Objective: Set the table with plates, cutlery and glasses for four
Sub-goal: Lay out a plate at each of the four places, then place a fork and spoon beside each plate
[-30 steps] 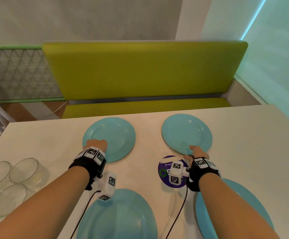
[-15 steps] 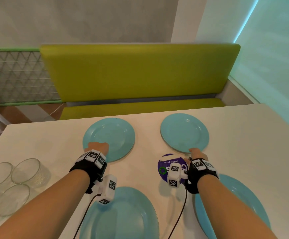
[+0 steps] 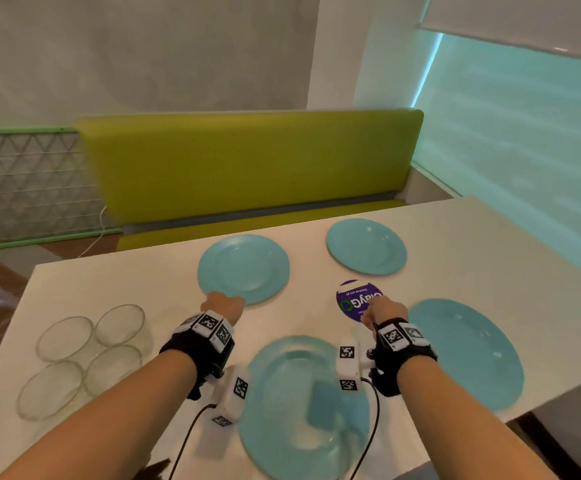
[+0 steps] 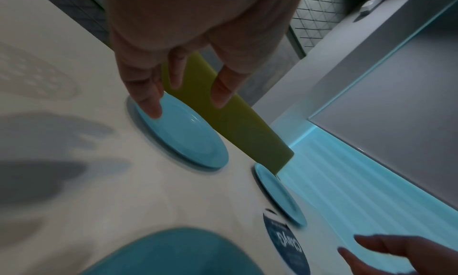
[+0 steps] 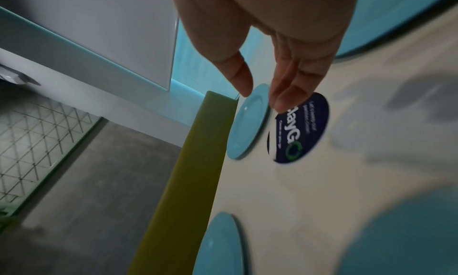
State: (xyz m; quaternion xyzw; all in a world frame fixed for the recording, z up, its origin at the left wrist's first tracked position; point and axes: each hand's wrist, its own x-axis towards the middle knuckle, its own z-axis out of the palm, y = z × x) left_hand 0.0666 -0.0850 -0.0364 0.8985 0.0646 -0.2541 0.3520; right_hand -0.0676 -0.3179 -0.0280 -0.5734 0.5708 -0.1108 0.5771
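The long white table (image 3: 455, 244) carries four round turquoise plates: two far ones (image 3: 244, 268) (image 3: 367, 245) by the green bench (image 3: 247, 164), two near ones (image 3: 303, 403) (image 3: 465, 351). With plates down, glasses seem next: take the four clear glass tumblers (image 3: 88, 355), clustered at the table's left, one per plate, lifting rather than sliding. The left hand (image 3: 223, 304) rests loose fingers on the far-left plate's near rim, gripping nothing; the right hand (image 3: 384, 310) hangs slack and empty over a round purple sticker (image 3: 351, 299). No cutlery shows; the nearest plate is blurred, and a darker patch on it may be only a reflection.
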